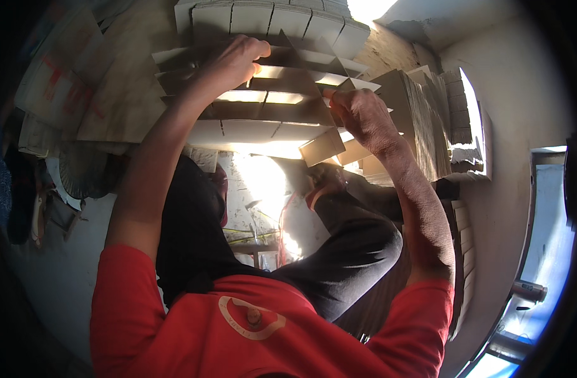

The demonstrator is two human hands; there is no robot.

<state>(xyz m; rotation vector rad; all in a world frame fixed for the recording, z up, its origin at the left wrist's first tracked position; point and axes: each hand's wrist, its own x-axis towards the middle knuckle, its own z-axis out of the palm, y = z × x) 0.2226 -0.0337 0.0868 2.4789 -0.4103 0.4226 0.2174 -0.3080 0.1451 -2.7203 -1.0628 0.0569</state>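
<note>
In front of me, slotted cardboard strips stand in long rows, with shorter cross strips set between some of them as a divider grid. My left hand reaches over the far rows, its thumb and fingers closed at a strip; the exact grip is partly hidden. At the grid's right end, my right hand is closed, thumb and fingers pinching the end of a cardboard strip. Small cardboard flaps stick out at the near right corner, below that hand.
Stacked cardboard sheets stand upright at the right, beside the wall. More slotted strips are piled behind the grid. Large cardboard with red marks leans at the left. My legs are below the work, with thin strips on the floor.
</note>
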